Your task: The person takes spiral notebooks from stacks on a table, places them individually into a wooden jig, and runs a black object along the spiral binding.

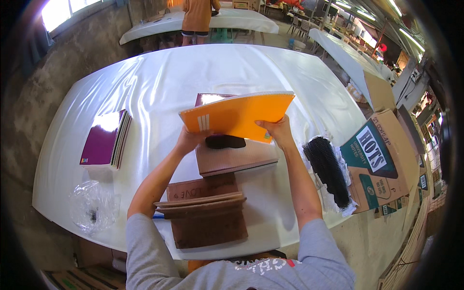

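Both my hands hold up an orange notebook (237, 118) by its near corners, tilted above the table. My left hand (193, 139) is closed on the left corner, and my right hand (278, 129) grips the right one with its thumb on the cover. Below it lies a brown stack with a ridged top (237, 159) and a flat black piece (224, 141) on it. A shiny dark purple cover (209, 98) shows partly behind the orange notebook. Nearer to me stands a brown stand with upright slats (203, 205).
A stack of purple notebooks (104, 140) sits at left on the white-covered table (256, 67), with a crumpled clear plastic bag (94, 208) nearer. At right are black binding combs (328, 169) in torn wrapping and an open cardboard box (382, 164). A person (197, 17) stands beyond.
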`<state>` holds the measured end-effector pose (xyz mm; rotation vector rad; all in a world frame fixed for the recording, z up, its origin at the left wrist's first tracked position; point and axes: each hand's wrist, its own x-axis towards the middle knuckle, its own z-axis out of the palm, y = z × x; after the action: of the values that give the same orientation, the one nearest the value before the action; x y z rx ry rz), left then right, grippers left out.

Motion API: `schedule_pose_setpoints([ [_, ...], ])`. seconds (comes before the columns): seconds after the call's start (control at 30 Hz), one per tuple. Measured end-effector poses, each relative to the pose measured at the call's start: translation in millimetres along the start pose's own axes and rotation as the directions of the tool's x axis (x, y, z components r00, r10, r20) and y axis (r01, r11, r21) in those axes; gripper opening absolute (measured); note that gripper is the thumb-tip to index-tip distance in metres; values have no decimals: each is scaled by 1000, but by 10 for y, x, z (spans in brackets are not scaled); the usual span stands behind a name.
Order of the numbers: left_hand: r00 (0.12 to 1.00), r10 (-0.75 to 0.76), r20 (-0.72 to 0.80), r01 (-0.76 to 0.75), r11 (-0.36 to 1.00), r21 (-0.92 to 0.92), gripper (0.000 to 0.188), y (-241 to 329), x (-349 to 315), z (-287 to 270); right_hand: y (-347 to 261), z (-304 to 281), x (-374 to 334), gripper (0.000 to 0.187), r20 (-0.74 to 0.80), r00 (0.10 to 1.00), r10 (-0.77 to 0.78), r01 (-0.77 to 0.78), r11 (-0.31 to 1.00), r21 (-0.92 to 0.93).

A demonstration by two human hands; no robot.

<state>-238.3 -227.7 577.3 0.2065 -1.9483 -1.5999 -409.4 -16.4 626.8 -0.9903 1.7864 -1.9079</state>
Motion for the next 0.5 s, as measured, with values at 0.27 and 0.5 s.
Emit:
schedule_pose_setpoints([
  [0.27,989,136,-50,-129,984,123,26,1450,-354,-479,-1304,192,-560,26,80,953,-291,288,956,50],
  [0.5,973,-180,-146,207,958,201,29,1931,-2127,-637,-1391,665,-1876,33,150,979,-140,139,990,22],
])
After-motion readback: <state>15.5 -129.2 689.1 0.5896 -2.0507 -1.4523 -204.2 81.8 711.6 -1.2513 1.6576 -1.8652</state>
